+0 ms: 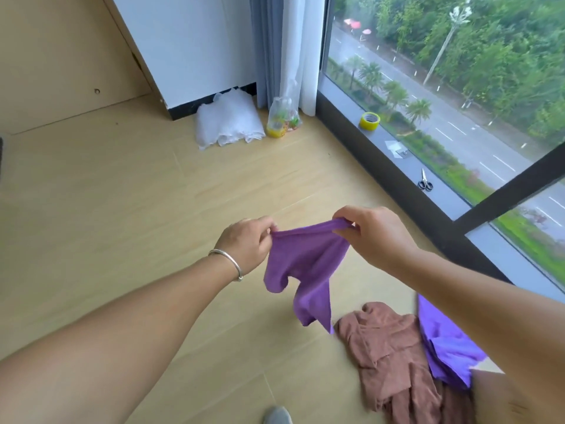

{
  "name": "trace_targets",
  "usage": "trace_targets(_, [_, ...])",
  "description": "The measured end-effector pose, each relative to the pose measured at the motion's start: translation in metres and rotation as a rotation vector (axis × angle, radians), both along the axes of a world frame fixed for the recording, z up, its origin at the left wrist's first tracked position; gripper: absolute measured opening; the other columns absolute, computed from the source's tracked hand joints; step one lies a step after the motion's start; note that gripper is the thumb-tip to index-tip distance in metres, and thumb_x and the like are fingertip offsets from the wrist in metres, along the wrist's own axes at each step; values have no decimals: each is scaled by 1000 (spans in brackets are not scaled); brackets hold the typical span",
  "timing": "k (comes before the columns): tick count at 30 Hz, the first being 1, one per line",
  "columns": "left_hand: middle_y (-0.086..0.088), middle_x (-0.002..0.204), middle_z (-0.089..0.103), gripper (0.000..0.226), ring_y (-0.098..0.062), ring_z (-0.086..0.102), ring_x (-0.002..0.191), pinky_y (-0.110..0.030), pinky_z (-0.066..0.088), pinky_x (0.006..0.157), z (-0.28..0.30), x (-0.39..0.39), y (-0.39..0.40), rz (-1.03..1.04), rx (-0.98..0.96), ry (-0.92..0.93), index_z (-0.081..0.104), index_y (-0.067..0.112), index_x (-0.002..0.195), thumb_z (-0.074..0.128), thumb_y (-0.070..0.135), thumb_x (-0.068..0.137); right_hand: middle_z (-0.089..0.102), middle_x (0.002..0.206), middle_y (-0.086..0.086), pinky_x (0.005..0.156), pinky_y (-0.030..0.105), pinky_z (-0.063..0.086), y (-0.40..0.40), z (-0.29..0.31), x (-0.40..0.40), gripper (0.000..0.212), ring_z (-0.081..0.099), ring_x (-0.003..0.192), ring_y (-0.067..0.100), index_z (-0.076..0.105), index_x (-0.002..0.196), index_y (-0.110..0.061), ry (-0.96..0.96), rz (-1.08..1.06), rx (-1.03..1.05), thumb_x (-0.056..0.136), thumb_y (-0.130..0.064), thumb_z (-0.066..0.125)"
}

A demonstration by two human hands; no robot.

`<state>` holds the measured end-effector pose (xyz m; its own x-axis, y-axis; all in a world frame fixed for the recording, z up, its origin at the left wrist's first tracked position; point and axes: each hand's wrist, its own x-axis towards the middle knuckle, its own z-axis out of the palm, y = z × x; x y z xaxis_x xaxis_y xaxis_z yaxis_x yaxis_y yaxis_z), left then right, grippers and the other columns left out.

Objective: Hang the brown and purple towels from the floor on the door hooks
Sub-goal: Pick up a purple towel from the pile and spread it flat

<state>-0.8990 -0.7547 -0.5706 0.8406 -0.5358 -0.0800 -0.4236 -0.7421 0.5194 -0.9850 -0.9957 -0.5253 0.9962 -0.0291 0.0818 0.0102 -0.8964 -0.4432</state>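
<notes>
A purple towel (pixel 302 264) hangs in the air in front of me, stretched along its top edge. My left hand (pixel 247 243) pinches its left corner and my right hand (pixel 373 234) pinches its right corner. Below, on the wooden floor (pixel 122 194), a crumpled brown towel (pixel 394 356) lies at the lower right. A second purple towel (pixel 446 347) lies beside the brown one, partly hidden by my right forearm. No door or hooks are in view.
A big window with a dark sill (pixel 428 175) runs along the right; yellow tape (pixel 369 120) and scissors (pixel 425 180) lie on it. A white bundle (pixel 227 120) and a plastic bag (pixel 282 117) sit by the curtain (pixel 284 47). A shoe tip (pixel 276 416) shows at the bottom.
</notes>
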Motion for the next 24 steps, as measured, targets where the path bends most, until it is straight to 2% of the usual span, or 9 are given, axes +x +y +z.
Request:
trace_targets(3, [9, 86, 61, 10, -17, 50, 89, -29, 38, 69, -8, 8, 21, -33, 12, -1, 59, 25, 90, 54, 17, 86, 57, 70, -8, 61, 30, 40, 20, -6, 13, 8, 52, 71, 18, 68, 91, -25, -17, -20, 49, 86, -22, 63])
trace_targets(6, [13, 103, 62, 12, -12, 50, 104, -29, 43, 84, -13, 9, 37, -42, -55, 93, 53, 30, 83, 57, 19, 79, 56, 70, -15, 64, 31, 42, 40, -3, 27, 11, 52, 73, 14, 69, 92, -24, -60, 7, 138, 87, -17, 63])
trace_targets(7, [18, 103, 63, 11, -9, 52, 103, -29, 45, 84, -14, 8, 41, -14, -76, 135, 51, 31, 81, 56, 23, 76, 59, 73, -14, 66, 33, 45, 45, 0, 32, 11, 54, 74, 15, 68, 93, -24, -66, 20, 156, 87, -17, 62])
trace_targets(10, [18, 84, 63, 9, -14, 59, 84, -34, 49, 75, -20, 5, 50, 26, -105, 217, 49, 31, 81, 51, 31, 73, 63, 76, -8, 69, 37, 48, 57, 10, 51, 10, 56, 76, 19, 68, 94, -21, -94, 37, 174, 88, -17, 62])
trace_targets(14, [20, 84, 64, 15, -14, 60, 79, -32, 49, 71, -32, 3, 53, 54, -112, 273, 53, 33, 91, 51, 30, 77, 61, 76, -8, 70, 36, 46, 71, 19, 73, 13, 56, 79, 20, 69, 97, -19, -133, 26, 167, 87, -14, 62])
trace_targets(18, [2, 73, 60, 11, -24, 55, 76, -35, 46, 62, -53, 6, 59, 122, 87, 165, 53, 16, 72, 48, 26, 77, 63, 78, -6, 70, 34, 45, 84, 19, 90, 15, 56, 80, 19, 69, 97, -20, -136, 7, 173, 87, -14, 61])
trace_targets(20, [1, 66, 56, 16, -27, 53, 72, -32, 35, 52, -63, 7, 69, 196, 195, 171, 46, 17, 63, 48, 25, 77, 64, 80, -7, 70, 33, 44, 87, 16, 98, 15, 56, 80, 18, 69, 96, -21, -165, -10, 182, 86, -14, 61])
trace_targets(22, [0, 65, 55, 18, -27, 53, 70, -30, 28, 50, -71, 7, 85, 259, 279, 194, 44, 16, 61, 48, 25, 77, 63, 79, -9, 69, 32, 43, 89, 13, 104, 15, 55, 80, 16, 68, 95, -22, -202, -12, 176, 85, -13, 61])
trace_targets(24, [0, 64, 57, 18, -27, 54, 67, -27, 28, 48, -76, 10, 105, 298, 343, 225, 48, 15, 64, 46, 26, 77, 61, 80, -12, 68, 29, 40, 89, 7, 110, 16, 54, 80, 15, 68, 93, -21, -240, 2, 151, 84, -10, 61])
